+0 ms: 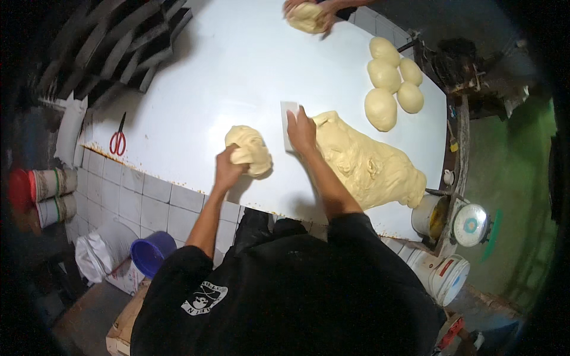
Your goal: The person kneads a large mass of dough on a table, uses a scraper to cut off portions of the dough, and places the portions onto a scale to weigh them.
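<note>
My left hand [231, 163] grips a lump of pale dough [252, 142] on the white tabletop [208, 77], fingers closed into it. My right hand [301, 130] holds a flat white scraper [286, 110] upright against the left edge of a large, slack mass of dough [365, 163]. Above that mass lie several smooth dough balls [380, 107] in a cluster.
A co-worker's hands [323, 15] work dough at the far edge. Red-handled scissors [117, 141] lie at left, near dark stacked pans [113, 41]. A metal pot [424, 216] and scale [470, 222] stand at right. Buckets [151, 255] sit below the table.
</note>
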`<state>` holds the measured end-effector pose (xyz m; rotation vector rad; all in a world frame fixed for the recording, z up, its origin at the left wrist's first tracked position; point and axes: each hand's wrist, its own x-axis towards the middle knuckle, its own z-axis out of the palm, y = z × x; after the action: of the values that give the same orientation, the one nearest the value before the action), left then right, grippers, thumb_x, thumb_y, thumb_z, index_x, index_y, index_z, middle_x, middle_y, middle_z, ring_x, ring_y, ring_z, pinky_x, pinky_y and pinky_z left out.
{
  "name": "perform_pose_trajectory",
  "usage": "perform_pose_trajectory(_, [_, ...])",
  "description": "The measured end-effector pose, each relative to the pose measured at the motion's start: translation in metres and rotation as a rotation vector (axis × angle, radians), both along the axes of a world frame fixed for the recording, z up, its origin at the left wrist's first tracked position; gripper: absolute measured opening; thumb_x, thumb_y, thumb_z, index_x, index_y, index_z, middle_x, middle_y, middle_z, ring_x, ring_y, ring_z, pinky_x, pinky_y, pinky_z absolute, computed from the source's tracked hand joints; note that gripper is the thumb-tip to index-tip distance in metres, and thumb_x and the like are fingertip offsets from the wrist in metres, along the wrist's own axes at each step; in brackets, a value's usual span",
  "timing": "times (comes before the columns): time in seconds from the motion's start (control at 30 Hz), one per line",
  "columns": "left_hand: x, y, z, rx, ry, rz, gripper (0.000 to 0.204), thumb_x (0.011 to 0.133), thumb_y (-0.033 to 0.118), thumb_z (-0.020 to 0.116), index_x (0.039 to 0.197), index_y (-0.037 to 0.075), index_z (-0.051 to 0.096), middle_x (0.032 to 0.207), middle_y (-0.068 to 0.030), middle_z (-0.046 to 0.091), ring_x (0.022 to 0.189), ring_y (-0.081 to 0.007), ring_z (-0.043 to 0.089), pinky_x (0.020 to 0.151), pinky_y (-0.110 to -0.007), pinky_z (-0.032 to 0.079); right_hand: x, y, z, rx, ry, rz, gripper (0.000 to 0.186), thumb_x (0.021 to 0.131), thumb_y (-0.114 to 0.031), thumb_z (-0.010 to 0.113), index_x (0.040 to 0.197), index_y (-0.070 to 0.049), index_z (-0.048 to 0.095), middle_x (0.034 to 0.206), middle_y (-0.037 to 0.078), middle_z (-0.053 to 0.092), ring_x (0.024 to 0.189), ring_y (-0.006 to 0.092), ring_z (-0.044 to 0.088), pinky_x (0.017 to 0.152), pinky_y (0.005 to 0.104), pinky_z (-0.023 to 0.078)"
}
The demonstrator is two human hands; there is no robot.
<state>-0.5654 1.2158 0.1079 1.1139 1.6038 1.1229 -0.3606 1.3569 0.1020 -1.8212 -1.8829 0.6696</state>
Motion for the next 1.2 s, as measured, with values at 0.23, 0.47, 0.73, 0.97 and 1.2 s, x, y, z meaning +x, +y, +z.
perform_pose_trajectory(0.23, [0.035,0.081,0.187,-0.041,0.722,-0.547,0.025,0.063,0.010,0.072,0.086,0.000,0.065,0.085,-0.0215,0.070,0.080,-0.0370,0.069,0.076,-0.046,0.055,0.187,-0.176,0.093,0.123,0.309,-0.306,0.045,0.101,-0.035,0.059,0.125,0.003,0.059,0.103,0.028,0.070,0.099,0.0439,0.068,0.085,0.0484,0.053])
perform_pose_trajectory(0.47, [0.225,0.098,0.405,0.376,0.956,-1.175,0.034,0.070,0.002,0.075,0.104,0.004,0.067,0.100,-0.0156,0.069,0.098,-0.0309,0.067,0.084,-0.042,0.053,0.379,-0.297,0.106,0.316,0.473,-0.888,0.040,0.102,-0.030,0.058,0.124,0.004,0.060,0.113,0.026,0.069,0.104,0.0394,0.067,0.090,0.0426,0.050])
perform_pose_trajectory(0.73, [0.645,0.087,0.530,1.130,0.611,-1.257,0.062,0.067,0.000,0.080,0.127,0.004,0.065,0.116,-0.0178,0.069,0.106,-0.0303,0.069,0.088,-0.041,0.057,0.540,-0.420,0.080,0.532,0.441,-1.278,0.037,0.104,-0.029,0.059,0.118,0.005,0.063,0.103,0.015,0.070,0.095,0.0220,0.064,0.087,0.0368,0.049])
perform_pose_trajectory(0.97, [0.976,0.095,0.471,1.329,0.435,-1.468,0.063,0.075,0.021,0.086,0.131,0.003,0.063,0.125,-0.0152,0.069,0.113,-0.0279,0.067,0.095,-0.042,0.056,0.603,-0.480,0.090,0.670,0.530,-1.519,0.045,0.102,-0.037,0.061,0.119,0.005,0.062,0.110,0.017,0.068,0.098,0.0231,0.062,0.087,0.0373,0.048])
perform_pose_trajectory(1.2, [1.033,-0.020,0.529,1.333,0.867,-1.364,0.071,0.077,0.029,0.083,0.136,0.000,0.056,0.126,-0.0245,0.065,0.112,-0.0382,0.066,0.092,-0.045,0.056,0.610,-0.525,0.054,0.638,0.580,-1.652,0.046,0.100,-0.039,0.063,0.119,0.003,0.063,0.105,0.009,0.067,0.092,0.0168,0.061,0.085,0.0337,0.049])
